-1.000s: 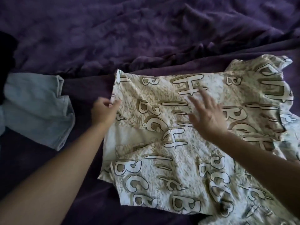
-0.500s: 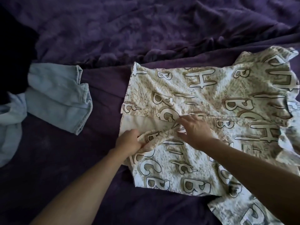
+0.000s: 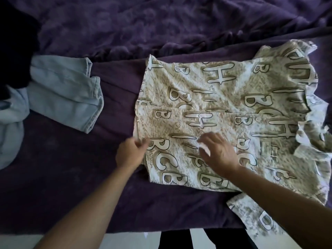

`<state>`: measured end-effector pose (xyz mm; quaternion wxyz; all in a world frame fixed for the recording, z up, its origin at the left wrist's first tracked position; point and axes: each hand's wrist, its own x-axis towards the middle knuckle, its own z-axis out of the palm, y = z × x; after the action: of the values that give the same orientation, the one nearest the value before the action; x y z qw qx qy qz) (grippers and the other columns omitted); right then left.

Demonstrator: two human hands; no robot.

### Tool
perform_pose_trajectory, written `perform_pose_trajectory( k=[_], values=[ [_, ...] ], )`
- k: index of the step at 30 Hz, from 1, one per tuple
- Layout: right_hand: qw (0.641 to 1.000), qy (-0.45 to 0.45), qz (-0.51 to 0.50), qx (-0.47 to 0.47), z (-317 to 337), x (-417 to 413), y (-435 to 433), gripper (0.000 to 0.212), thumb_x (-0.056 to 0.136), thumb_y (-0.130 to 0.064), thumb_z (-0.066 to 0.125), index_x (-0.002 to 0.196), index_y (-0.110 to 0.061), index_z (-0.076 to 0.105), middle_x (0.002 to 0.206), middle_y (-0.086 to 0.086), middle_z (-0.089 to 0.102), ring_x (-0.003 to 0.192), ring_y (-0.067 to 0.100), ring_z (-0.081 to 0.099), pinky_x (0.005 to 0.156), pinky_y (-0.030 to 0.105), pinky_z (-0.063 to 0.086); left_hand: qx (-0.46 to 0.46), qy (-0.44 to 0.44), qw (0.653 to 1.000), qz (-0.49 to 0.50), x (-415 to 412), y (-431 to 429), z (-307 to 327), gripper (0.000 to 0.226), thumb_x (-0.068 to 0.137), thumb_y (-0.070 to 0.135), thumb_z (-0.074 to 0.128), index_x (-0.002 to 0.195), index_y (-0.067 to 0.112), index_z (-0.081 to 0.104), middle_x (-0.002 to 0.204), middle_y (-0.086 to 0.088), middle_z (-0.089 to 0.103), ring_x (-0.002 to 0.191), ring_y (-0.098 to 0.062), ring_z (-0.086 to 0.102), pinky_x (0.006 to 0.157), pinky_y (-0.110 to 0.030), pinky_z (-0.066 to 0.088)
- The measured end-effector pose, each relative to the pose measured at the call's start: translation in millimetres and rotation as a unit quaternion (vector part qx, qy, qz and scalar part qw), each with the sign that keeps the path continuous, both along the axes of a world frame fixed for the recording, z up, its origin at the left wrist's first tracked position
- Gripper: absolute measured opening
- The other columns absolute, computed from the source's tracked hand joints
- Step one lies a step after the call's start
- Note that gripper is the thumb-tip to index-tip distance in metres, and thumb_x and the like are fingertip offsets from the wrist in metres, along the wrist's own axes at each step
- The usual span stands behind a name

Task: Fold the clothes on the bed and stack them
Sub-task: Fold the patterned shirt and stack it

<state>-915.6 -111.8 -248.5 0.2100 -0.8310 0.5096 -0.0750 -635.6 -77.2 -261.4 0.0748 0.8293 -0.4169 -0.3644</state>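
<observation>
Printed shirt (image 3: 224, 108) spread flat on purple bed (image 3: 53, 177), mid-fold.
Thin, limp, light; best gripped at hem corners. Left hand (image 3: 130, 154) pinching left edge; right hand (image 3: 218, 155) open, pressing flat.

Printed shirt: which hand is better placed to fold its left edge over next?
Left hand, probably: it already pinches the printed shirt at that edge. Right hand lies flat mid-panel.

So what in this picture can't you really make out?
- Printed shirt: its right side runs past the head view's edge; the right forearm covers part.
- Denim garment: its left part is cut off and partly under a dark item, too dark to identify.
- Small print on the shirt: too small.
</observation>
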Motion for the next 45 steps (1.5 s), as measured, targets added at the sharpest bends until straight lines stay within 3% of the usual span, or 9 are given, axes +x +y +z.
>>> perform_pose_trajectory(
  k=[9, 13, 17, 21, 24, 30, 34, 38, 45],
  values=[
    [0.981, 0.125, 0.086, 0.125, -35, 0, 116, 0.067, 0.052, -0.047, 0.082, 0.111, -0.025, 0.062, 0.114, -0.001, 0.060, 0.108, 0.027, 0.058, 0.073, 0.041, 0.058, -0.049, -0.028, 0.981, -0.185, -5, 67, -1, 0.040, 0.066, 0.055, 0.072, 0.071, 0.020, 0.056, 0.076, 0.007, 0.048, 0.083, -0.025, 0.051, 0.073, -0.038, 0.043],
    [0.990, 0.094, 0.008, 0.107, -36, -6, 122, 0.011, 0.076, -0.022, 0.075, 0.086, -0.019, 0.071, 0.106, 0.002, 0.066, 0.107, 0.031, 0.060, 0.073, 0.043, 0.053, -0.017, -0.087, 0.940, -0.328, 0, 77, 12, 0.039, 0.071, 0.055, 0.073, 0.073, 0.017, 0.068, 0.100, 0.005, 0.050, 0.098, -0.019, 0.043, 0.078, -0.034, 0.035],
    [0.986, 0.044, -0.070, 0.142, -23, -24, 113, 0.016, 0.094, -0.027, 0.054, 0.099, -0.018, 0.066, 0.109, 0.001, 0.066, 0.104, 0.028, 0.059, 0.073, 0.037, 0.048, 0.082, -0.208, 0.895, -0.387, 12, 116, 31, 0.025, 0.077, 0.054, 0.067, 0.076, 0.029, 0.061, 0.117, 0.010, 0.048, 0.115, -0.017, 0.038, 0.089, -0.034, 0.032],
    [0.984, 0.085, -0.047, 0.150, -15, -36, 119, 0.029, 0.091, -0.030, 0.057, 0.120, -0.025, 0.061, 0.124, 0.000, 0.061, 0.115, 0.026, 0.053, 0.086, 0.036, 0.045, -0.046, -0.114, 0.975, -0.187, -21, 130, 27, 0.054, 0.066, 0.055, 0.077, 0.105, 0.019, 0.067, 0.109, 0.004, 0.059, 0.103, -0.022, 0.053, 0.086, -0.036, 0.044],
    [0.977, 0.112, -0.049, 0.175, -18, -37, 125, 0.040, 0.092, -0.035, 0.055, 0.131, -0.027, 0.053, 0.132, -0.001, 0.055, 0.123, 0.024, 0.046, 0.093, 0.037, 0.042, -0.042, 0.059, 0.997, 0.036, -49, 111, 17, 0.037, 0.065, 0.052, 0.076, 0.075, 0.016, 0.069, 0.074, 0.003, 0.062, 0.078, -0.025, 0.062, 0.068, -0.030, 0.045],
    [0.984, 0.037, -0.104, 0.141, -7, -32, 116, 0.043, 0.094, -0.041, 0.055, 0.134, -0.026, 0.052, 0.126, 0.003, 0.058, 0.119, 0.027, 0.052, 0.087, 0.037, 0.044, -0.276, 0.009, 0.961, -0.009, -45, 74, 26, 0.031, 0.086, 0.035, 0.063, 0.080, 0.005, 0.071, 0.092, -0.010, 0.064, 0.081, -0.020, 0.057, 0.075, -0.033, 0.048],
    [0.985, 0.041, -0.107, 0.125, 2, -27, 104, 0.054, 0.091, -0.049, 0.057, 0.138, -0.025, 0.047, 0.135, 0.000, 0.052, 0.124, 0.024, 0.049, 0.087, 0.035, 0.042, -0.119, 0.303, 0.939, 0.108, -52, 59, 46, 0.025, 0.085, 0.045, 0.062, 0.086, 0.020, 0.066, 0.090, 0.006, 0.069, 0.089, -0.015, 0.065, 0.077, -0.035, 0.055],
    [0.962, 0.170, -0.002, 0.213, -10, -30, 111, 0.086, 0.078, -0.056, 0.067, 0.147, -0.033, 0.022, 0.160, 0.000, 0.013, 0.145, 0.025, 0.017, 0.113, 0.053, 0.023, 0.101, 0.057, 0.965, -0.235, -54, 87, 33, 0.034, 0.076, 0.036, 0.077, 0.064, 0.021, 0.050, 0.069, 0.009, 0.049, 0.072, -0.017, 0.056, 0.061, -0.026, 0.037],
    [0.977, 0.129, 0.022, 0.170, -7, -35, 129, 0.065, 0.087, -0.056, 0.053, 0.143, -0.028, 0.040, 0.157, 0.002, 0.026, 0.147, 0.021, 0.017, 0.117, 0.049, 0.017, 0.172, 0.218, 0.959, -0.050, -26, 104, 44, 0.024, 0.092, 0.021, 0.056, 0.082, -0.001, 0.056, 0.057, -0.008, 0.059, 0.054, -0.023, 0.063, 0.052, -0.026, 0.047]
  ],
)
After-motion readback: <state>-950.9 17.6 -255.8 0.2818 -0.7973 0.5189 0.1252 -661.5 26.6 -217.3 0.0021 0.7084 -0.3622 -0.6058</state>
